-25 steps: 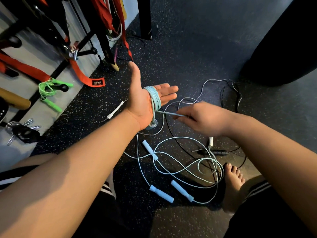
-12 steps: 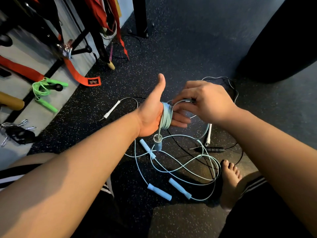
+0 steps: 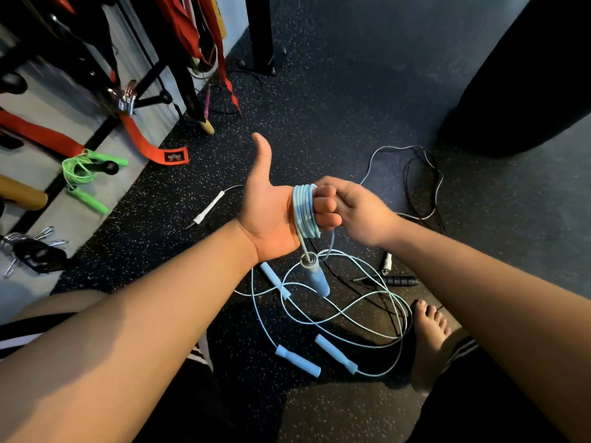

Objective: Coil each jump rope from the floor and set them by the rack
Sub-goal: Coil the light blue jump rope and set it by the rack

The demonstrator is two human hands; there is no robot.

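**Rubber, plastic, webbing, steel**

The floor (image 3: pixel 335 123) is matt black rubber, grainy and speckled. The pale blue rope (image 3: pixel 305 212) is a smooth, faintly glossy plastic-coated cord. Its handle (image 3: pixel 318 281) looks matt and is capped by a bright metal bearing (image 3: pixel 308 259). The orange strap (image 3: pixel 144 142) is woven cloth and its buckle (image 3: pixel 127 100) shiny metal. The green rope (image 3: pixel 80 171) is glossy plastic.

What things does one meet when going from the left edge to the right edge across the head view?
green jump rope → white handle → left hand → light blue rope coil wound round its fingers → right hand → bare foot
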